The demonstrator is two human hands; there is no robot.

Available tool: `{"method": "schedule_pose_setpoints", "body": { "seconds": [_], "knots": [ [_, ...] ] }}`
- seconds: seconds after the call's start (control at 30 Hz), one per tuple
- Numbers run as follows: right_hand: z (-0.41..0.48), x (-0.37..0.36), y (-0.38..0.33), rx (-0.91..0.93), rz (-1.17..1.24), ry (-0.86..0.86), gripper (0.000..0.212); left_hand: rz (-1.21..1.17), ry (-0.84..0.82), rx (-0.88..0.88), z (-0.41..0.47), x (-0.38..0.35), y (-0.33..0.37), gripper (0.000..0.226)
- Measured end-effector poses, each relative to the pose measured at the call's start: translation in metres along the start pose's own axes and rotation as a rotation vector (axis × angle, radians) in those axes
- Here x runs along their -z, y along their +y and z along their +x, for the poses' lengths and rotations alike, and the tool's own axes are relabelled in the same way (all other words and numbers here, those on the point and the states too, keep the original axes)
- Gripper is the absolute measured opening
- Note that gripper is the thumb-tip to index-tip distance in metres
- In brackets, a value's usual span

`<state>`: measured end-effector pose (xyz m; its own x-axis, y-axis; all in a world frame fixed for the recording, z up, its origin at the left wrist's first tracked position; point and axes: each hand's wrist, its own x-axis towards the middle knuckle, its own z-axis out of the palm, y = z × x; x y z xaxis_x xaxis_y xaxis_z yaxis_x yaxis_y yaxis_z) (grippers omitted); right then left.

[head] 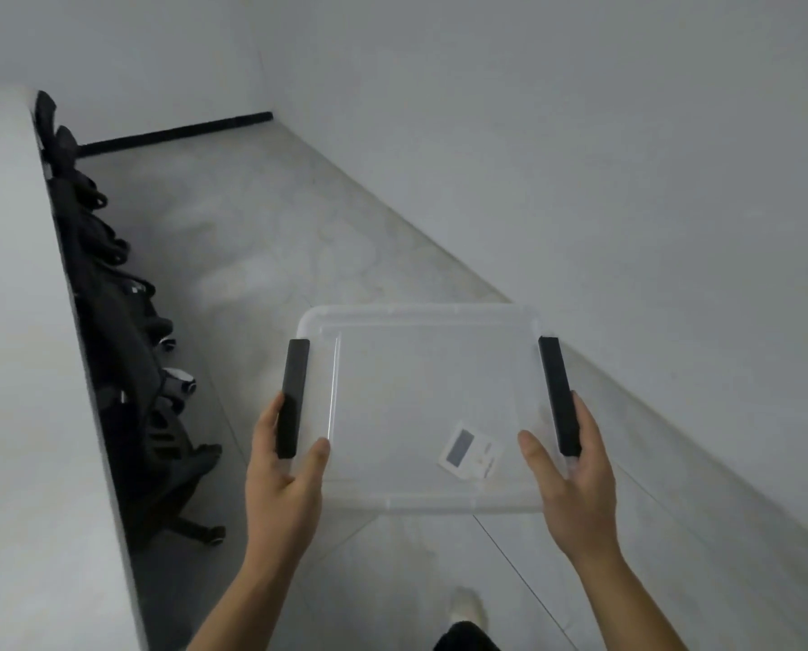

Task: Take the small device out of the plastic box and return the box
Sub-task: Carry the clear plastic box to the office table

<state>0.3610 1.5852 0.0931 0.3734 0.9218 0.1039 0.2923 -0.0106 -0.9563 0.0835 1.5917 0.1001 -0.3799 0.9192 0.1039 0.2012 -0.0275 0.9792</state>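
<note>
Plastic box (421, 397), clear and lidded, is held up over the floor (261, 237): my left hand (282, 481) clasps its left edge, my right hand (571, 481) its right edge. A small white device (469, 451) lies inside, near the box's front right corner.

**Supporting surface: floor**

The floor (270, 237) is pale grey tile with thin joint lines. A row of black office chairs (125, 368) stands on it along the left partition. A black strip (176, 133) lies at the far wall base. One light-coloured shoe (467, 606) rests on the tile at the bottom edge.
</note>
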Motion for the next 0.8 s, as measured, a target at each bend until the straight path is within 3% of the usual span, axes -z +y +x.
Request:
{"method": "schedule_pose_setpoints", "body": {
  "seconds": [0.2, 0.3, 0.37, 0.47, 0.63, 0.8],
  "knots": [
    [0.160, -0.103, 0.020, -0.027, 0.016, -0.054, 0.074, 0.097, -0.005, -0.015, 0.174, -0.054, -0.030, 0.062],
    [0.183, -0.126, 0.017, -0.026, 0.050, -0.077, 0.074, 0.088, -0.005, -0.015, 0.200, -0.057, -0.021, 0.062],
    [0.342, -0.230, -0.004, -0.014, 0.027, -0.185, 0.075, 0.145, 0.179, 0.028, 0.356, -0.069, -0.025, 0.062],
    [0.386, -0.276, -0.038, 0.054, 0.082, -0.289, 0.078, 0.112, 0.207, 0.033, 0.401, -0.060, -0.015, 0.064],
    [0.510, -0.425, -0.075, 0.123, 0.067, -0.501, 0.075, 0.087, 0.437, 0.105, 0.534, -0.034, -0.043, 0.064],
    [0.624, -0.579, -0.094, 0.192, 0.057, -0.584, 0.076, 0.051, 0.563, 0.103, 0.691, -0.022, -0.076, 0.064]
  ]
}}
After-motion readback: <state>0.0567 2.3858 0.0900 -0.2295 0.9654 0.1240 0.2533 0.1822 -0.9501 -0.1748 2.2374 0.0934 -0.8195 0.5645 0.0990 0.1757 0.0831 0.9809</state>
